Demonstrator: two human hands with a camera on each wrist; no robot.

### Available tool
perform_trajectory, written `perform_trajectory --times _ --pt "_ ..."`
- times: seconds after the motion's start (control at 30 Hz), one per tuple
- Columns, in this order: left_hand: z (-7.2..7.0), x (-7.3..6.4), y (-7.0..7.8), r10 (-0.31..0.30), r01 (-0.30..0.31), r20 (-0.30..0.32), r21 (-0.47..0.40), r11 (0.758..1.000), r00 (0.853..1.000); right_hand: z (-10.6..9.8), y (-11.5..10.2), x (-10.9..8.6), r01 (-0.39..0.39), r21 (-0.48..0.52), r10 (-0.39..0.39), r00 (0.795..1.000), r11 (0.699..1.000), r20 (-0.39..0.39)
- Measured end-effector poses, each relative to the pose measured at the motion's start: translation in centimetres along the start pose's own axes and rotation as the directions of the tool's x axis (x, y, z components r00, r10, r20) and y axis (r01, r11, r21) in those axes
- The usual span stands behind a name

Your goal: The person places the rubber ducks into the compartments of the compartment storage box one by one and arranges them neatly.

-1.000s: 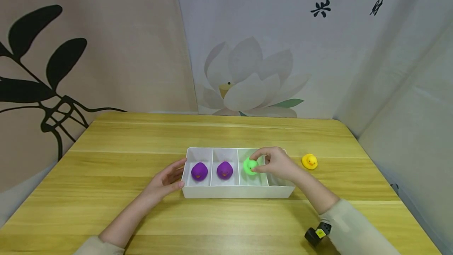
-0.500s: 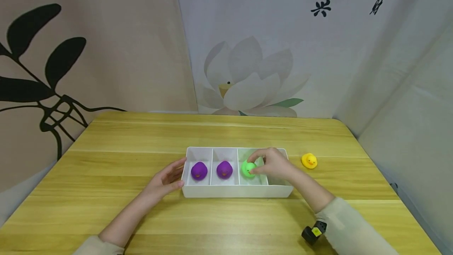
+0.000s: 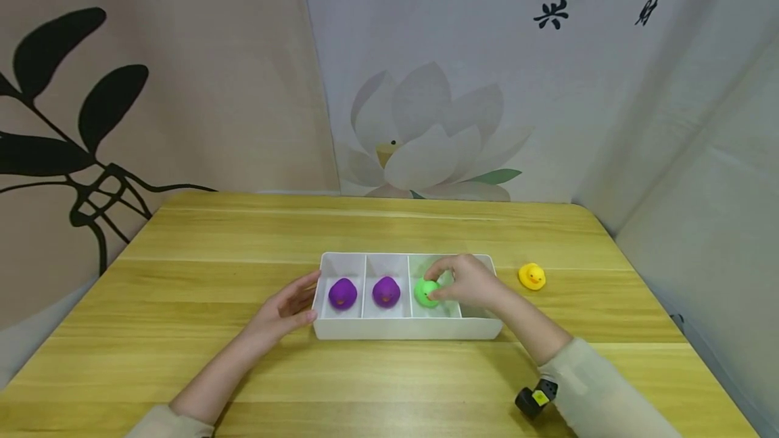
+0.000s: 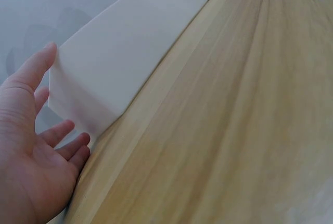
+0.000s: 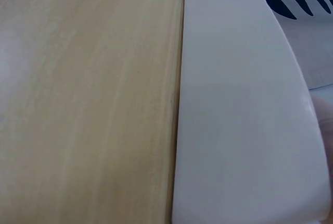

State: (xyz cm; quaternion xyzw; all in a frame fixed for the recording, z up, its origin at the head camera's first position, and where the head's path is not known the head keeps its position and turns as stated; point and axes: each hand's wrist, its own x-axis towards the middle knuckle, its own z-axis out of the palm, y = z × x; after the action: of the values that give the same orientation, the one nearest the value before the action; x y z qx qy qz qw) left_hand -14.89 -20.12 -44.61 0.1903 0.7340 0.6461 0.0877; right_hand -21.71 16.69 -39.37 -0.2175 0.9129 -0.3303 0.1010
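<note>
A white box [image 3: 408, 330] with a row of compartments stands on the table. Between its thumb and fingers, my right hand [image 3: 471, 282] pinches a green rubber duck [image 3: 424, 293] inside the third compartment from the left. Purple rubber ducks [image 3: 343, 294] sit one each in the first two compartments. My left hand [image 3: 282, 309] rests against the box's left end, its fingers relaxed. In the left wrist view, the thumb [image 4: 39, 65] touches the box's upper corner. The box wall [image 5: 244, 109] hides most of my right hand in the right wrist view.
To the right of the box, a yellow rubber duck [image 3: 532, 277] sits on the wooden table [image 3: 389, 391]. Behind the table hangs a printed cloth [image 3: 243, 73]. My right wrist carries a small black camera [image 3: 535, 399].
My right hand has moved slightly left with the green duck, within the third compartment. The left hand, box, purple ducks and yellow duck stay in place.
</note>
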Motion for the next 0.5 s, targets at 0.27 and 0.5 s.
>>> perform_trajectory --times 0.27,0.5 --pt "0.1 0.0 0.1 -0.003 0.003 0.000 -0.006 1.000 1.000 0.0 0.1 0.0 -0.009 -0.031 0.008 1.000 0.999 -0.008" --pt "0.1 -0.1 0.3 0.011 -0.010 0.004 -0.007 1.000 1.000 -0.6 0.0 -1.0 0.038 -0.022 -0.040 0.996 0.999 -0.085"
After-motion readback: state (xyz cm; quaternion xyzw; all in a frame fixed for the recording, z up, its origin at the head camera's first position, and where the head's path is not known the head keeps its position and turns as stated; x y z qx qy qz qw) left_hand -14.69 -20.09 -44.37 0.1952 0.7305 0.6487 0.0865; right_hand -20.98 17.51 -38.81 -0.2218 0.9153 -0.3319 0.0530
